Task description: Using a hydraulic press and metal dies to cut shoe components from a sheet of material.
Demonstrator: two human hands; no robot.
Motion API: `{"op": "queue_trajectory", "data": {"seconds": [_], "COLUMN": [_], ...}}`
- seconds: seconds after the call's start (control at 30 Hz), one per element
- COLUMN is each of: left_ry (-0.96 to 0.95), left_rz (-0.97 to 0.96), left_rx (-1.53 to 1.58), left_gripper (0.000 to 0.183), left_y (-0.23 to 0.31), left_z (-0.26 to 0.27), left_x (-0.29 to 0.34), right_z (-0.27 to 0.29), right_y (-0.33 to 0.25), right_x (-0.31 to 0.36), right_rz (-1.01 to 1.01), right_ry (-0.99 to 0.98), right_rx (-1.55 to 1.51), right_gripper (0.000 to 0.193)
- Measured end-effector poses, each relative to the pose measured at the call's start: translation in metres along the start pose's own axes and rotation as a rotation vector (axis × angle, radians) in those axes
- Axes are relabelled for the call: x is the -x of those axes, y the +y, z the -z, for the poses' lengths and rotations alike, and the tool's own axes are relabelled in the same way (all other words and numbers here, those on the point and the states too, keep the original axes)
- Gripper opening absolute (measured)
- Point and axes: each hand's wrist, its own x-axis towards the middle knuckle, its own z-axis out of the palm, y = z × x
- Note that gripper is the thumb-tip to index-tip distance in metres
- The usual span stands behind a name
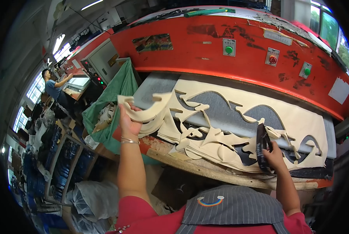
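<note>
We stand at a large red press machine. Our left hand is closed around a stack of cream cut-out pieces, lifted above the left end of the grey press bed. Our right hand grips a dark cutting die standing upright on the cream sheet material, near its front edge. A green cloth bag hangs left of the bed.

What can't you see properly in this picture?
All in the head view:
- Left hand: the cream cut-out pieces it holds cover its fingertips.
- Right hand: its palm faces away, so the grip on the black cutting die is hidden.
- Grey bed: the red press overhangs its back part.
- Person at far left: too small to tell what their hands do.
</note>
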Motion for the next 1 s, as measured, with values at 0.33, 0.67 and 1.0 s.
{"op": "queue_trajectory", "data": {"seconds": [0.33,0.67,1.0], "left_ry": [-0.238,0.215,0.356], "left_rz": [0.391,0.131,-0.597], "left_rx": [0.017,-0.886,-2.023], "left_gripper": [0.026,0.030,0.055], "left_y": [-0.045,-0.019,-0.019], "left_z": [-0.054,0.155,0.099], "left_x": [0.032,-0.080,-0.041], "right_z": [-0.032,-0.024,0.020], "right_y": [-0.091,-0.027,0.023], "right_x": [0.025,0.047,0.061], "right_rz": [0.602,0.484,0.274], "right_ry": [-0.119,0.039,0.263], "right_rx": [0.420,0.459,0.609], "right_gripper": [0.048,0.036,0.036]}}
